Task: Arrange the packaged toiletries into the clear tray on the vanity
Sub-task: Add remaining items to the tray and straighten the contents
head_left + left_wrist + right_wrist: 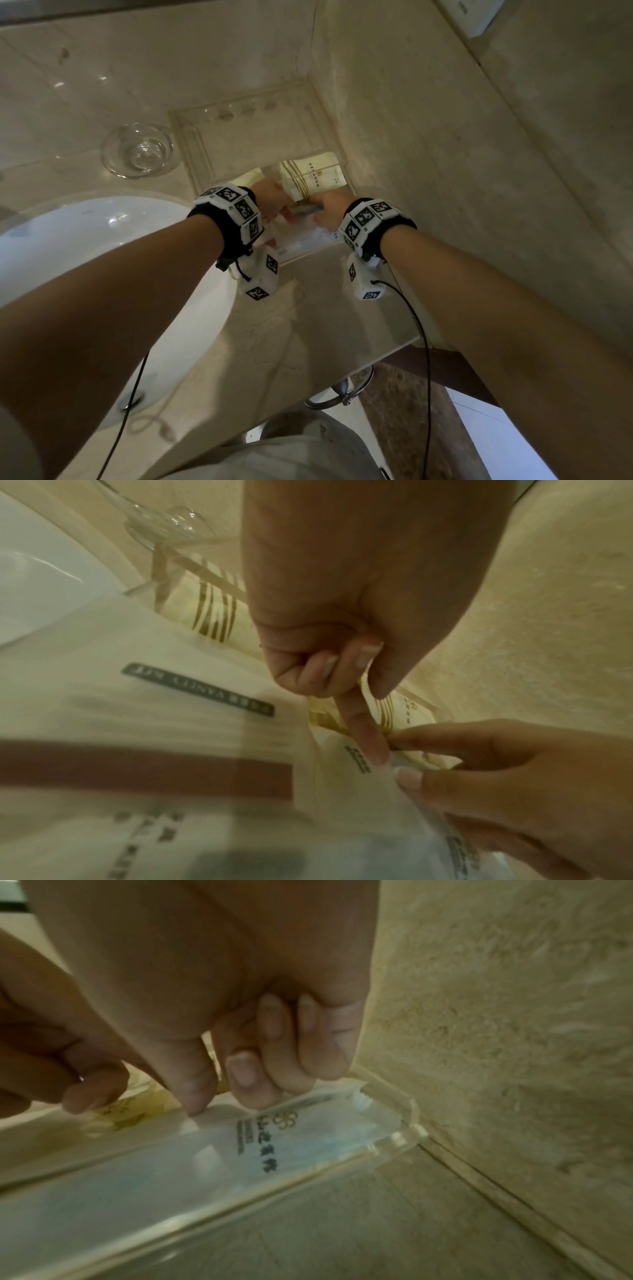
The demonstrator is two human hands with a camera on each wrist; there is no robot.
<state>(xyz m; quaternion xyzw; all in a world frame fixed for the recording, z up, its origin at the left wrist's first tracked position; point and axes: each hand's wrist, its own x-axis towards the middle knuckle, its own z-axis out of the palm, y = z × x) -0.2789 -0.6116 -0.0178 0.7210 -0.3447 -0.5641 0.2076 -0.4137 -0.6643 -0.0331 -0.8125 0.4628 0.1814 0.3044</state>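
Note:
The clear tray sits in the vanity's corner against the right wall, and both hands are inside its near end. Cream packets with gold stripes lie in the middle of it. My left hand has its index finger stretched down and seems to pinch one striped packet against the thumb. A white translucent packet stands along the tray's front wall. My right hand pinches its top edge between thumb and index finger. A white vanity kit pack lies to the left.
A glass bowl stands left of the tray, and the white sink basin lies further left and nearer. The stone wall runs close along the tray's right side. Bare counter lies in front of the tray.

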